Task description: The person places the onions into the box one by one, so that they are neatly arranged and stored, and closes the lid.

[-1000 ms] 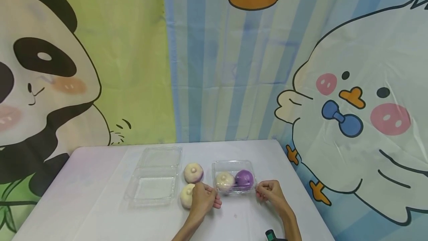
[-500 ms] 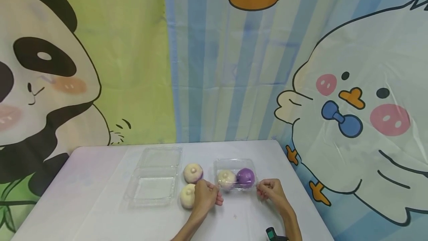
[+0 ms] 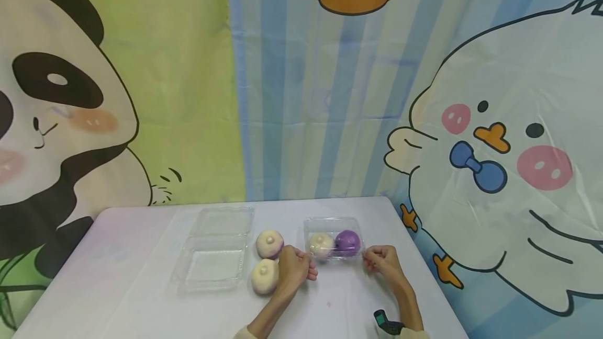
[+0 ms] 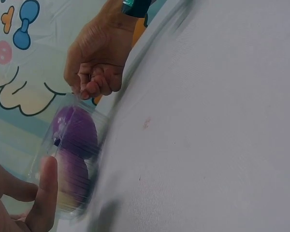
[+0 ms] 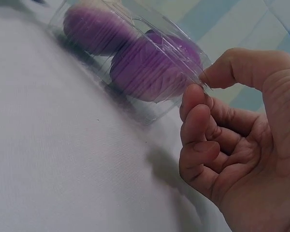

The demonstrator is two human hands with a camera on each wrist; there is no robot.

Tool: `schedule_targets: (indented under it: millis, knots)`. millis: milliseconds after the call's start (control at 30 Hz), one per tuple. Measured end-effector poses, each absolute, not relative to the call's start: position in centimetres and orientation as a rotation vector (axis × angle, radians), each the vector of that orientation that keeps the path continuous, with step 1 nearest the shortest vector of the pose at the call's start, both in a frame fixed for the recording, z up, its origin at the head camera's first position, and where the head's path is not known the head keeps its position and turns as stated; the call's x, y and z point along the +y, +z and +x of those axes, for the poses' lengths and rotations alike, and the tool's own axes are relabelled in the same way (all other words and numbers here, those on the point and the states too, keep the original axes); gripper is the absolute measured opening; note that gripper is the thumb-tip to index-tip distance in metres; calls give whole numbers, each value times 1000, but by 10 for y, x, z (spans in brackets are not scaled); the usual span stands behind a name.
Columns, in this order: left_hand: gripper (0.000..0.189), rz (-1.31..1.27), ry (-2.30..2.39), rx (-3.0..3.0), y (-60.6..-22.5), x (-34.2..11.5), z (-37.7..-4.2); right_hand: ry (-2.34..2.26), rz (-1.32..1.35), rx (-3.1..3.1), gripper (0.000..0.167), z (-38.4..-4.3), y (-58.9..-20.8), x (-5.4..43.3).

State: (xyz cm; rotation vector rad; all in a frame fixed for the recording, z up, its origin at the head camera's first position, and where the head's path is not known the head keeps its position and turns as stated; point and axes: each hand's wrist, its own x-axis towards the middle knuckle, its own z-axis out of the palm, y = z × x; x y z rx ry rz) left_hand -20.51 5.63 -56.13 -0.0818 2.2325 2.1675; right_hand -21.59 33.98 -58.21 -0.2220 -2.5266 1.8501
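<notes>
A clear plastic clamshell box (image 3: 333,222) is closed around two round turnip-like pieces. One is whitish on top with a purple underside (image 3: 322,245); the other shows purple (image 3: 347,243). At the box's near right corner my right hand (image 3: 383,261) pinches the edge between thumb and forefinger, plainly seen in the right wrist view, other fingers curled. My left hand (image 3: 294,268) holds the near left corner, its thumb and finger at the edge in the left wrist view. Whether the box touches the table cannot be told.
Left of my left hand, two more whitish turnip-like pieces, a far one (image 3: 269,244) and a near one (image 3: 265,277), sit on the white table (image 3: 141,276). An open clear box (image 3: 212,250) lies farther left. A printed curtain (image 3: 301,93) hangs behind.
Both hands and the closed box have shifted a little away from me, toward the back of the table, and slightly right. The other turnip-like pieces and the open box stay put.
</notes>
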Motion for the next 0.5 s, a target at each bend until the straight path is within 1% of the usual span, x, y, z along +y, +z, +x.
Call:
schedule_targets:
  millis: [500]
  knots:
    - [16, -47, 2113, 2287, -557, 52, -202, 1941, -200, -2495, 25, -217, -580, 342]
